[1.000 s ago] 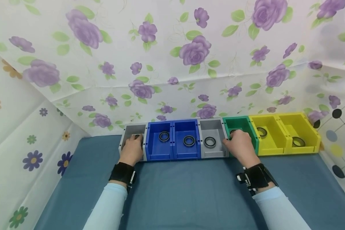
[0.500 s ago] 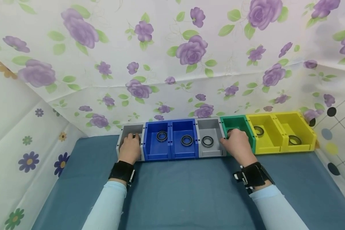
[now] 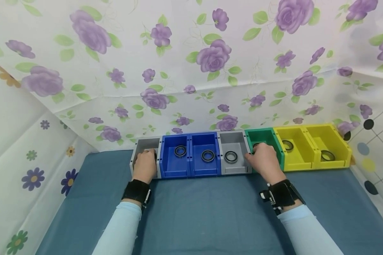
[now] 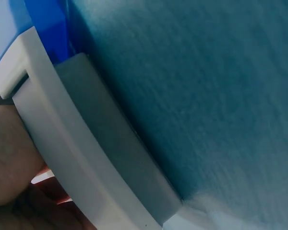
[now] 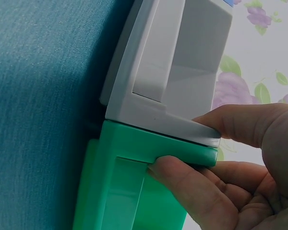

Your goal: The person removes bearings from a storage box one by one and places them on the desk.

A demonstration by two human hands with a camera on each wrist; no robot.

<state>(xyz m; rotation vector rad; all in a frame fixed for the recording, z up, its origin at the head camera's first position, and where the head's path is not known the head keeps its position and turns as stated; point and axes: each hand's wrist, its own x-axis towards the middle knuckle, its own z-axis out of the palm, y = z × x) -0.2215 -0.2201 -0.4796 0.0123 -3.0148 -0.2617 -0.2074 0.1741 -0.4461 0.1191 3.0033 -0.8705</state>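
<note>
My left hand (image 3: 144, 164) reaches down into the leftmost grey bin (image 3: 150, 141), its fingers bent below the rim. A dark sliver shows at its right side in the head view; whether the fingers hold it I cannot tell. In the left wrist view, thumb and fingers lie behind the bin's grey front lip (image 4: 72, 139). My right hand (image 3: 264, 158) pinches the touching side walls of the second grey bin (image 5: 192, 72) and the green bin (image 5: 129, 191), thumb on the grey side, fingers on the green. Part of a black ring bearing (image 3: 256, 145) shows beside it in the green bin.
Between the hands stand two blue bins (image 3: 175, 168), each with one ring bearing (image 3: 180, 151). Another bearing (image 3: 231, 157) lies in the second grey bin. Yellow bins (image 3: 298, 141) with bearings are at the right. A flowered sheet (image 3: 191, 71) hangs behind the row on the blue cloth (image 3: 204, 212).
The left fingers have shifted slightly inside the leftmost grey bin, and the ring edge seen beside them earlier is now mostly covered. The right hand keeps its place; the head view has moved slightly.
</note>
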